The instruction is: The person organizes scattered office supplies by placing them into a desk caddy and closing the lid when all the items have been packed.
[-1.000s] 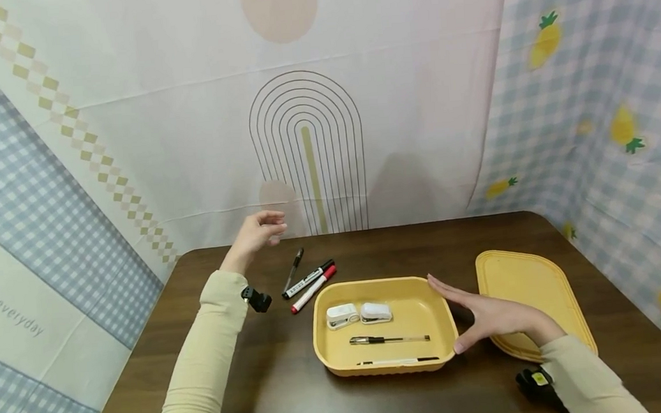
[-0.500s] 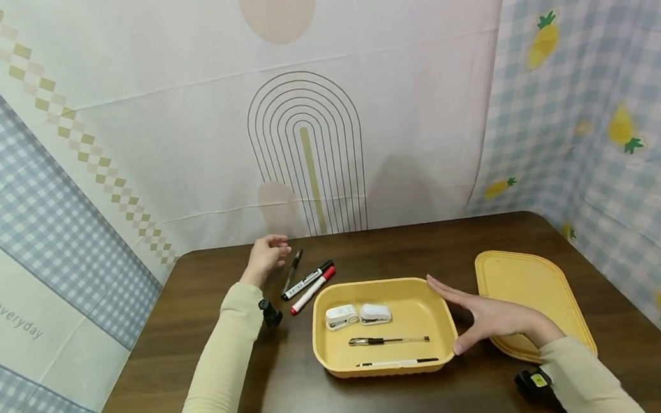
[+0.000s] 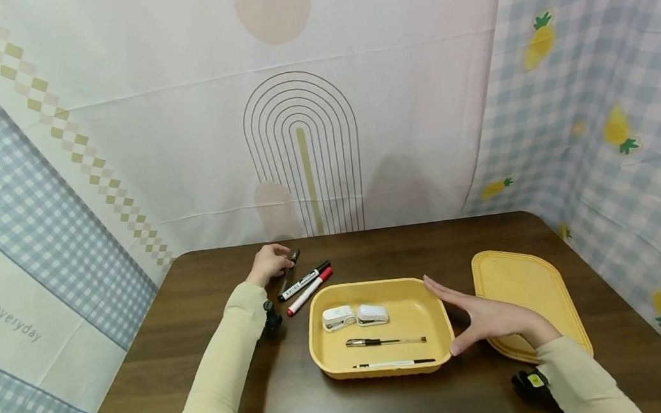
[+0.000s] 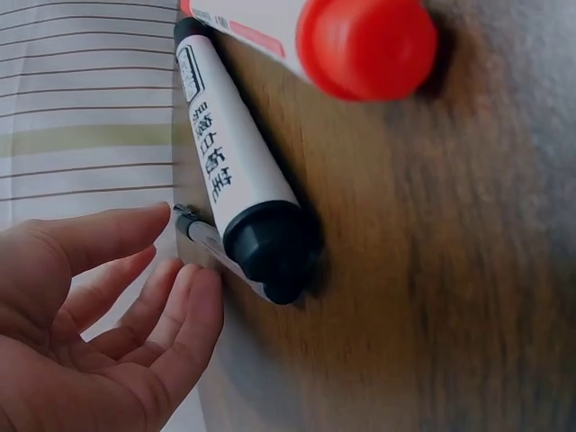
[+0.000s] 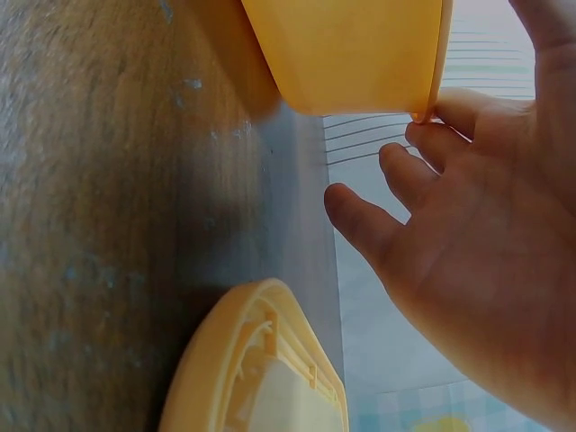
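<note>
My left hand [image 3: 270,264] reaches beside a clear-barrelled pen with a black cap [image 3: 289,272] at the back left of the table. In the left wrist view, a gap shows between thumb and fingers [image 4: 193,315], with the pen [image 4: 205,236] just beyond them. A black-capped whiteboard marker [image 3: 304,281] and a red-capped marker [image 3: 309,292] lie right of it. My right hand [image 3: 490,315] is spread along the right end of a yellow box [image 3: 383,370], fingertips and thumb touching its rim corners. Inside lie two small white staplers [image 3: 338,318], a black-capped pen [image 3: 386,341] and a white pen [image 3: 396,363].
A yellow lid [image 3: 529,288] lies flat on the wooden table [image 3: 322,412], right of the box and partly behind my right forearm. Patterned cloth [image 3: 403,99] hangs behind the table's back edge.
My left hand has lowered from above the table's back edge and moved slightly right, to beside the loose pen. The right hand stays at the box.
</note>
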Demonstrator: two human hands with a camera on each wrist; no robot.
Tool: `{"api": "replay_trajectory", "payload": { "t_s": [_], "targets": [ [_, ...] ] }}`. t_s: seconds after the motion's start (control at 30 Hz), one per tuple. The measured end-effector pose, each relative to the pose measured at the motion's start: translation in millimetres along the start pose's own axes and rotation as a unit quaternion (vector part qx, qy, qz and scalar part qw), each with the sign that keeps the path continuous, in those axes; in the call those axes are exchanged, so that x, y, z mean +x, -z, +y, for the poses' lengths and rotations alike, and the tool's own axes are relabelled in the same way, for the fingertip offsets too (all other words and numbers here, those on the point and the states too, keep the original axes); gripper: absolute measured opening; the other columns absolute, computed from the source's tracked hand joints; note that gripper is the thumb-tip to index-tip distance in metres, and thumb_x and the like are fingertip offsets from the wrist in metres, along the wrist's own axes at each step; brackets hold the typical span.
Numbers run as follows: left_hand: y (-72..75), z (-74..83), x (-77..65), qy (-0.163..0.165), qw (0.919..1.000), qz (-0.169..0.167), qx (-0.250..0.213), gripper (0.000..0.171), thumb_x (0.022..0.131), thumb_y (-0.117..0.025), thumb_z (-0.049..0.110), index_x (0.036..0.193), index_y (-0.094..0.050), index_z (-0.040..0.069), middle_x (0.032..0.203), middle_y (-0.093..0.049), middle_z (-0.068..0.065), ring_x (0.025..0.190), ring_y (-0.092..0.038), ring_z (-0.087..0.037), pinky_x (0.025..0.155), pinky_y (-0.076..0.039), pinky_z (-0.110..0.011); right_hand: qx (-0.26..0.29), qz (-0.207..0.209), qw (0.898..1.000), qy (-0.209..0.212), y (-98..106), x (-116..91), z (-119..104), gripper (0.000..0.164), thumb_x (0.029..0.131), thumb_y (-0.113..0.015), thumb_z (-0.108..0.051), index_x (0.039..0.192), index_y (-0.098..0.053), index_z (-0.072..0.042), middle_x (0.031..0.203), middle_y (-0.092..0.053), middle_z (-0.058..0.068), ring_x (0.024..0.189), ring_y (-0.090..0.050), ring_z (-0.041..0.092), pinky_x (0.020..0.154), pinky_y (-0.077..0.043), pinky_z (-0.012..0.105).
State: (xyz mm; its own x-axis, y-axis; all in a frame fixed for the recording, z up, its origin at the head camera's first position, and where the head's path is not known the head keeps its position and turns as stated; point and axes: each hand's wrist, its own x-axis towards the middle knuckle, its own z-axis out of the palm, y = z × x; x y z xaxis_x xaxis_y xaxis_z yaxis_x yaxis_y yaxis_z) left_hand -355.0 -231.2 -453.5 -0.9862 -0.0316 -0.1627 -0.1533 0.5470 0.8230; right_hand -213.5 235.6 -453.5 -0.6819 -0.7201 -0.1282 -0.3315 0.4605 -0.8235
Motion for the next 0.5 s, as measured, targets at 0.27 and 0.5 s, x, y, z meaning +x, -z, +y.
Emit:
{"api": "replay_trajectory", "payload": {
  "t_s": [0.27, 0.5],
  "targets": [
    [-3.5, 0.7, -1.3, 0.003, 0.9995, -0.024, 0.02, 0.037, 0.091, -0.068, -0.002, 0.128, -0.064, -0.002, 0.127, -0.061, -0.024, 0.106, -0.065, -0.034, 0.074, -0.058, -0.034, 0.014, -0.003, 1.0, 0.0, -0.5, 0.2, 0.5, 0.118, 0.082, -0.085, -0.019, 0.162, 0.0, -0.034, 0.168, 0.007, 0.004, 0.15, 0.001, 0.037, 0.11, -0.018, 0.072],
    [-3.5, 6.9, -2.7, -0.009, 0.9969, -0.052, 0.059, 0.035, 0.094, -0.056, -0.004, 0.128, -0.065, -0.005, 0.122, -0.064, -0.026, 0.095, -0.067, -0.03, 0.066, -0.056, -0.03, 0.009, 0.0, 1.0, 0.0, 0.8, -0.1, -1.1, 0.118, 0.082, -0.086, -0.02, 0.163, 0.0, -0.033, 0.169, 0.006, 0.003, 0.15, -0.001, 0.036, 0.11, -0.019, 0.071]
  ]
}}
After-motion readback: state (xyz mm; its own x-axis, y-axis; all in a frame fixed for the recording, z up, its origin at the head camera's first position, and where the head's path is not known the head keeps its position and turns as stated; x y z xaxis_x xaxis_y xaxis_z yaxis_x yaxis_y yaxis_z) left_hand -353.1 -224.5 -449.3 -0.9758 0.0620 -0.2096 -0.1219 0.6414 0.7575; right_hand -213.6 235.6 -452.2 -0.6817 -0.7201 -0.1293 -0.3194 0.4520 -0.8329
